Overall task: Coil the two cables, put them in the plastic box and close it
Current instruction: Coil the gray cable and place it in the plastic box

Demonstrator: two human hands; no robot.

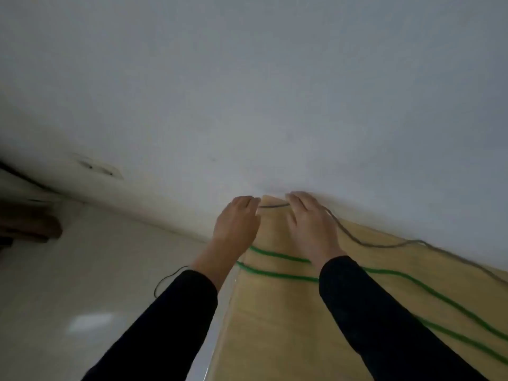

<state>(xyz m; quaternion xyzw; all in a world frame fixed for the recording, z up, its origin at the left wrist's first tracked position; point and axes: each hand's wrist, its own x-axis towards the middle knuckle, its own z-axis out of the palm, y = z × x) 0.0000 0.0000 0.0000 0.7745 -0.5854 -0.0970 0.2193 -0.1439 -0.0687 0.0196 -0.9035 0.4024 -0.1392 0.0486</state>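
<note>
A thin dark grey cable (pixel 365 242) runs along the far edge of the yellowish table top (pixel 275 325) by the wall. A short stretch of it spans between my two hands at the table's far left corner. My left hand (pixel 237 221) pinches one end of that stretch with curled fingers. My right hand (pixel 310 218) holds the other side, and the cable trails from it to the right. A green cable (pixel 277 274) lies across the table in two lines beneath my forearms. The plastic box is not in view.
A white wall (pixel 275 92) rises right behind the table. Left of the table lies pale floor (pixel 82 284), with a thin dark cord (pixel 165 281) hanging beside my left sleeve. A brown wooden object (pixel 30 226) sits at the far left.
</note>
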